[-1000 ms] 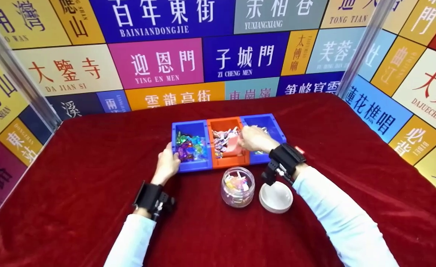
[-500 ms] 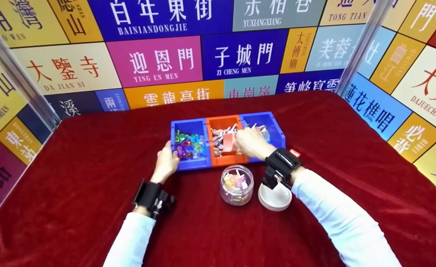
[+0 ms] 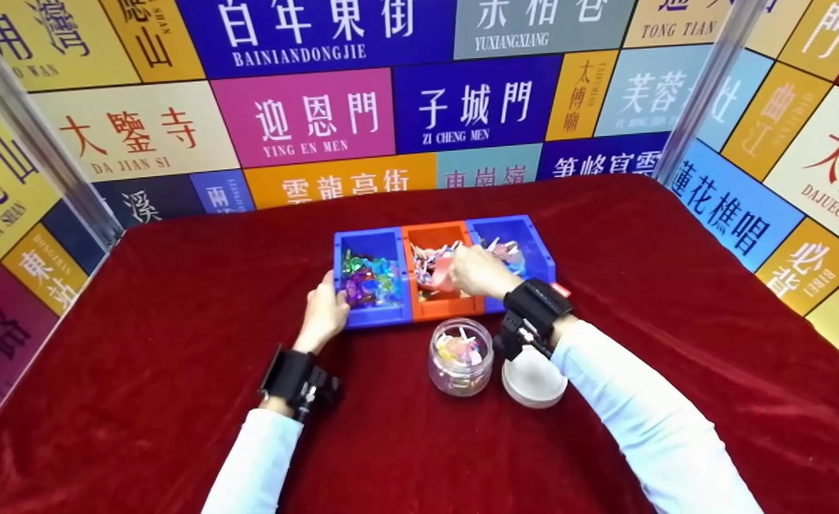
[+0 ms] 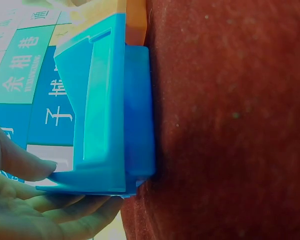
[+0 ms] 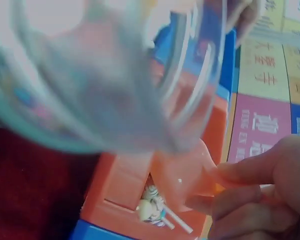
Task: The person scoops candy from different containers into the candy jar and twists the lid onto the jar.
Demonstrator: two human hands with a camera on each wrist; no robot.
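My left hand [image 3: 325, 310] grips the outer left wall of the left blue bin [image 3: 373, 316], its thumb over the rim and its fingers underneath in the left wrist view. That bin holds green, purple and blue translucent pieces. Over the middle orange bin [image 3: 449, 308], my right hand [image 3: 478, 270] pinches a flat salmon-pink, scoop-like piece [image 5: 182, 175] between thumb and fingers. Small lollipops [image 5: 155, 210] with white sticks lie beside and under the piece. The right blue bin [image 3: 537, 250] contains more lollipops, partly hidden behind the right hand.
In front of the joined bins stands an open clear jar [image 3: 460, 378] partly filled with lollipops; blurred, it covers much of the right wrist view. A white lid [image 3: 533, 382] lies to its right, under the right wrist. Red cloth [image 3: 390, 442] covers the table.
My right hand has shifted slightly left over the orange bin, the pink piece moving among the lollipops. More of the right bin's contents shows. The left hand keeps its grip.
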